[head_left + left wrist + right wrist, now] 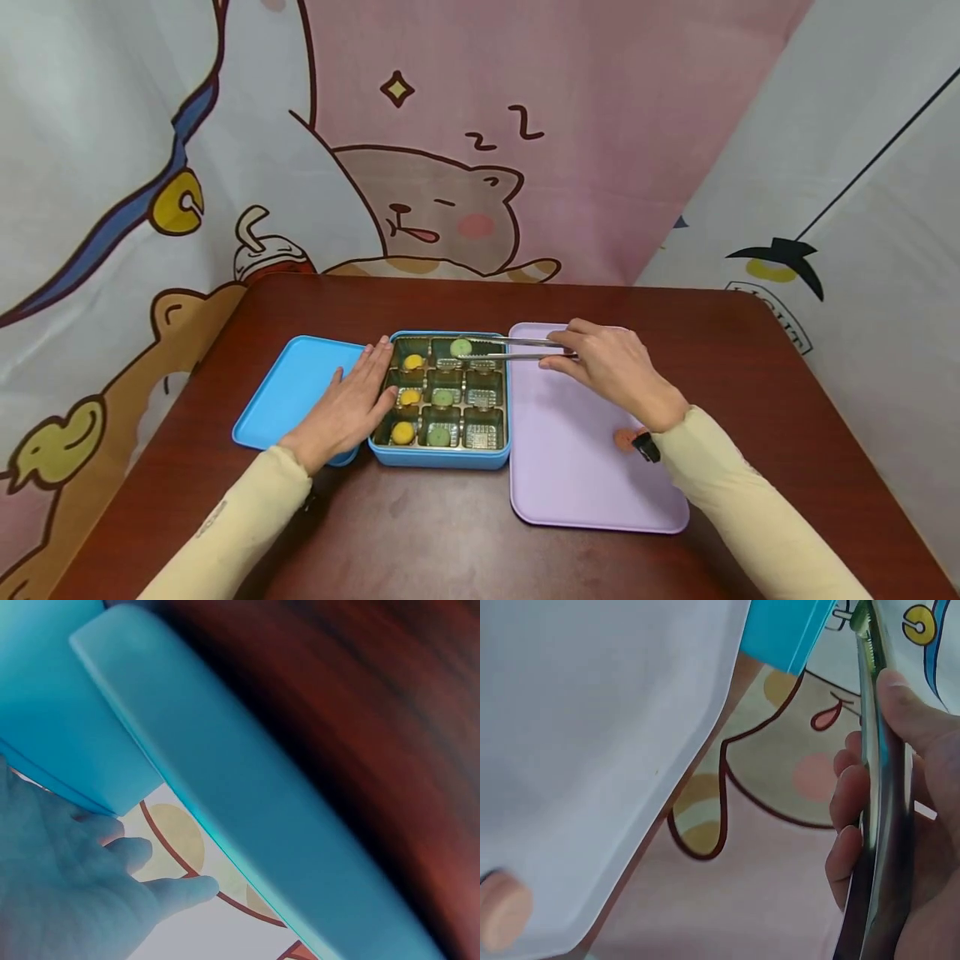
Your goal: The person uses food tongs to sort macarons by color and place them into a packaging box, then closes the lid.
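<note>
Right fingers (pixel 851 795) grip tongs (pixel 521 357), left fingers (pixel 371 364) lie straight; slackening could drop 1 disc (pixel 461 348) (near the box's (pixel 442 460) far edge) askew.

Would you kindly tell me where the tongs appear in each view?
Head: tongs just right of and below centre, in the right hand.
Left wrist: not in it.
Right wrist: along the right side, top to bottom.
Shared landmark: blue box, respectively below centre, upper left and top.
</note>
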`<act>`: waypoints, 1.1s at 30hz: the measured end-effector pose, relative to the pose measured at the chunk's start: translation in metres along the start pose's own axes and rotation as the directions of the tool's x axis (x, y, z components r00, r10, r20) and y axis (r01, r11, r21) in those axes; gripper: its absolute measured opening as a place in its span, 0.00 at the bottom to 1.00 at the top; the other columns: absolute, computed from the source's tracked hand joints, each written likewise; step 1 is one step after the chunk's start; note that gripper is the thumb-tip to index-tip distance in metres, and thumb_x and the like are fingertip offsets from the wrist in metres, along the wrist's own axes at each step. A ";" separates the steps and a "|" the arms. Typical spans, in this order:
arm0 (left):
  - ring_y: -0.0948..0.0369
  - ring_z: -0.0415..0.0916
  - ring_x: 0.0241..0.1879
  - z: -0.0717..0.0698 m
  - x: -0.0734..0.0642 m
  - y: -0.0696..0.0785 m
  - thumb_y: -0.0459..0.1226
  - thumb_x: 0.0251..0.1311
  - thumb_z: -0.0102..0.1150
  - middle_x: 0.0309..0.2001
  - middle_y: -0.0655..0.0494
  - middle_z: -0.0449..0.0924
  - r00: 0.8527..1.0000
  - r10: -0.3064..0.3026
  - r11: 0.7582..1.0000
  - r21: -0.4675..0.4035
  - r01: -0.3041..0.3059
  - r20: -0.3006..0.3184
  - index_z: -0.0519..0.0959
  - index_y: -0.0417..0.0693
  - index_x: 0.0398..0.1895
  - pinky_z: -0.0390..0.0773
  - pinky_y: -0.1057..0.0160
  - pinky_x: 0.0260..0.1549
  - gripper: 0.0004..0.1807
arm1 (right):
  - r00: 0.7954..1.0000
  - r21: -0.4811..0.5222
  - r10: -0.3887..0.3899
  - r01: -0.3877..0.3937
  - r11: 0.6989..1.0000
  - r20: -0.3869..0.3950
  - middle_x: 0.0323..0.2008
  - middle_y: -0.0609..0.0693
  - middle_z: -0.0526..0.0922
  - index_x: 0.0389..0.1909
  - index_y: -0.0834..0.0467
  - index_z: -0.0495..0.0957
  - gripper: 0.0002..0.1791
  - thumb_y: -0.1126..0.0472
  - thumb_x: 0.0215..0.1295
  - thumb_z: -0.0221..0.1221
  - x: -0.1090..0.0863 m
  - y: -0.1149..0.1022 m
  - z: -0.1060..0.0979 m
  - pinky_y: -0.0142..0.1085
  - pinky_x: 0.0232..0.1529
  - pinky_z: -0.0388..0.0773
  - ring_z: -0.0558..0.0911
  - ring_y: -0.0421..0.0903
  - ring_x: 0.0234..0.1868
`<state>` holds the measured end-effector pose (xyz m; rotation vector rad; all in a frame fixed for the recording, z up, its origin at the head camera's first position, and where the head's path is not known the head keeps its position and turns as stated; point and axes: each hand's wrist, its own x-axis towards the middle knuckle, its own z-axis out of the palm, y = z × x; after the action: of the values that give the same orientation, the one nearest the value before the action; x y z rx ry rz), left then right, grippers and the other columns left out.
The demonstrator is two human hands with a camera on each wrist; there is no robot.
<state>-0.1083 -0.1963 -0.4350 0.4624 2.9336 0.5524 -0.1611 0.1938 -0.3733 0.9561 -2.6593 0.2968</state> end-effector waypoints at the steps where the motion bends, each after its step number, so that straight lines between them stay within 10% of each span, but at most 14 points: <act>1: 0.45 0.39 0.82 0.000 0.000 0.000 0.51 0.82 0.40 0.84 0.47 0.38 1.000 -0.001 1.000 -0.001 0.001 -0.001 0.42 0.42 0.85 0.46 0.27 0.71 0.40 | 1.000 -0.006 -0.009 0.009 1.000 -0.002 0.33 0.44 0.83 0.46 0.53 0.89 0.22 0.40 0.61 0.71 0.003 -0.002 0.002 0.36 0.18 0.70 0.79 0.39 0.23; 23: 0.46 0.40 0.82 0.000 -0.001 0.002 0.51 0.82 0.41 0.84 0.48 0.38 1.000 0.003 1.000 0.002 -0.003 -0.016 0.42 0.43 0.85 0.47 0.27 0.71 0.39 | 0.998 -0.125 -0.038 0.043 0.991 0.042 0.26 0.44 0.76 0.40 0.50 0.90 0.17 0.41 0.60 0.72 0.034 -0.031 0.005 0.40 0.12 0.67 0.74 0.45 0.15; 33: 0.45 0.40 0.82 0.001 -0.001 0.000 0.52 0.82 0.40 0.84 0.48 0.36 1.000 -0.002 1.000 0.008 0.002 -0.009 0.41 0.43 0.85 0.47 0.28 0.71 0.40 | 0.998 -0.109 -0.002 0.009 0.994 0.062 0.29 0.44 0.78 0.52 0.49 0.89 0.23 0.40 0.60 0.72 0.034 -0.034 0.000 0.38 0.12 0.65 0.74 0.44 0.16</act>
<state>-0.1074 -0.1961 -0.4359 0.4592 2.9456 0.5436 -0.1638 0.1482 -0.3590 0.9530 -2.6961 0.1208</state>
